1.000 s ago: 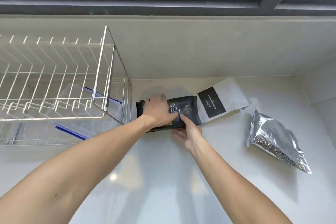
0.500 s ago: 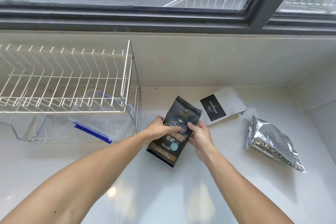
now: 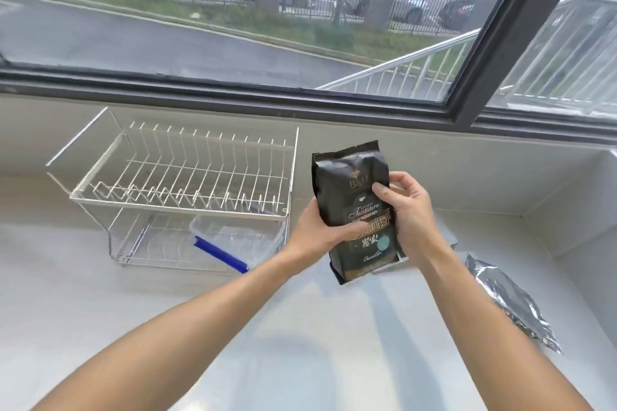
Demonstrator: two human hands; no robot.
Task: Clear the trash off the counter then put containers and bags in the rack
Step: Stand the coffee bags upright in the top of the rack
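A black coffee bag [image 3: 350, 190] with gold lettering is upright in the air, just right of the white wire rack [image 3: 180, 207]. My left hand [image 3: 317, 227] grips its left side and my right hand [image 3: 405, 207] grips its right side. The rack's upper tier holds nothing. On its lower tier lies a clear plastic container [image 3: 233, 237] with a blue clip [image 3: 220, 253]. A silver foil bag [image 3: 510, 300] lies on the counter at the right. The white bag is mostly hidden behind my right hand; only its edge [image 3: 445, 237] shows.
The pale counter [image 3: 300, 344] meets a low wall under a dark-framed window [image 3: 300, 100] at the back and a side wall [image 3: 584, 217] at the right.
Both hands lifted the black bag off the counter and turned it upright. It has risen to the height of the rack's top tier. The view has tilted up towards the window.
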